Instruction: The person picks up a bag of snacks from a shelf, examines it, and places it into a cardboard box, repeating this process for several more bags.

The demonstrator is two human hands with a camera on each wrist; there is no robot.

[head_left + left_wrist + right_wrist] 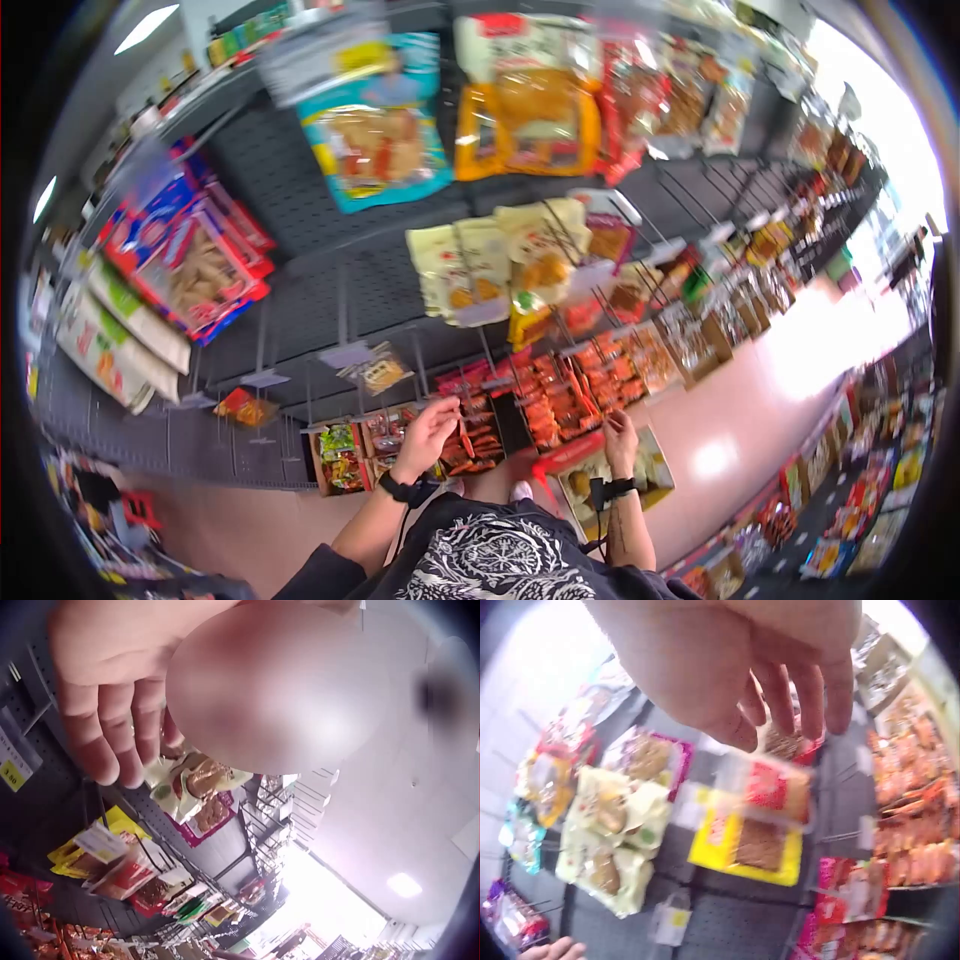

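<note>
My left hand (428,438) hovers over the boxes of small red-orange snack packets (475,440), in front of the shelf. In the left wrist view, the fingers (105,742) of this hand point down, loosely bent, and a blurred patch covers the thumb side. My right hand (621,442) is at the right end of the boxes, above an open carton (652,470). In the right wrist view its fingers (802,690) dangle relaxed with no item among them. Beyond them hang a yellow snack bag (757,851) and cream-coloured bags (611,840) on hooks.
A dark pegboard rack (290,190) curves across the front, holding a teal bag (375,150), an orange bag (525,110) and a blue-red bag (195,260). Another stocked shelf (850,500) stands to the right, across the shiny aisle floor (715,440).
</note>
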